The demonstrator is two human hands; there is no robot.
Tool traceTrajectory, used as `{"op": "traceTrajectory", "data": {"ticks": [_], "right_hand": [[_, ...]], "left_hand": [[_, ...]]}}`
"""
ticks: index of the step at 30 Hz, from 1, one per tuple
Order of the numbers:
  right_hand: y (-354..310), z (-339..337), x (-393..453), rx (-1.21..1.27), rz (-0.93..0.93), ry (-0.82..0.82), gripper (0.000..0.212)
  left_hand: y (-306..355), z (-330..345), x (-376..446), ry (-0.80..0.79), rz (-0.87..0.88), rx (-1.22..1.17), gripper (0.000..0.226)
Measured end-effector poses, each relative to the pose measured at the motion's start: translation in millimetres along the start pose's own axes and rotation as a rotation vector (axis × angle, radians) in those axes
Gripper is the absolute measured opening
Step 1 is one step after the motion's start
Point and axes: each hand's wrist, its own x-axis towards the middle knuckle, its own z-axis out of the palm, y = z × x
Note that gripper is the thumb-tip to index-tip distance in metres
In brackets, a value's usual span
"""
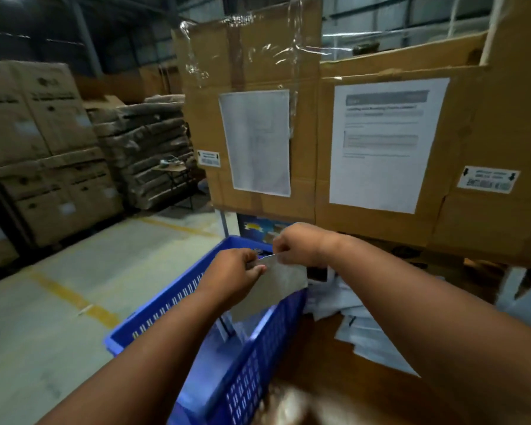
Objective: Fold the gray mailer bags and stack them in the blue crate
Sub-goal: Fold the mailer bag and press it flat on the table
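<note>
I hold one gray mailer bag (276,286) above the blue crate (258,372), both hands pinching its top edge. My left hand (233,271) grips the upper left corner, and my right hand (295,243) grips the top edge just to the right of it. The bag hangs down flat over the crate's right wall. The crate is a slotted plastic one, low in the middle of the view. More gray mailer bags (359,320) lie in a loose pile on the brown surface to the right of the crate. My arms hide much of the crate's inside.
Tall cardboard boxes (380,133) with taped paper sheets stand right behind the crate. To the left is open concrete floor (59,302) with yellow lines, then stacked cartons (43,148) and flattened cardboard. A small table (172,170) stands far back.
</note>
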Motion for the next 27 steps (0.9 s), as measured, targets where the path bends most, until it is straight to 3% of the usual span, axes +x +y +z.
{"op": "traceTrajectory", "data": {"ticks": [6, 13, 21, 27], "right_hand": [[-21.1, 16.5, 89.0, -0.135, -0.013, -0.076, 0.014], [-8.9, 96.9, 155.1, -0.279, 0.069, -0.237, 0.012], [33.9, 154.8, 194.1, -0.435, 0.067, -0.410, 0.022], [32.4, 185.6, 207.9, -0.214, 0.191, -0.537, 0.024]], "left_hand": [[-67.0, 18.0, 19.2, -0.015, -0.185, -0.011, 0.029], [-110.1, 94.6, 34.3, -0.281, -0.246, 0.088, 0.017], [-137.1, 150.3, 63.4, -0.362, -0.247, 0.191, 0.036], [-145.5, 170.3, 73.4, -0.429, -0.220, 0.301, 0.035]]}}
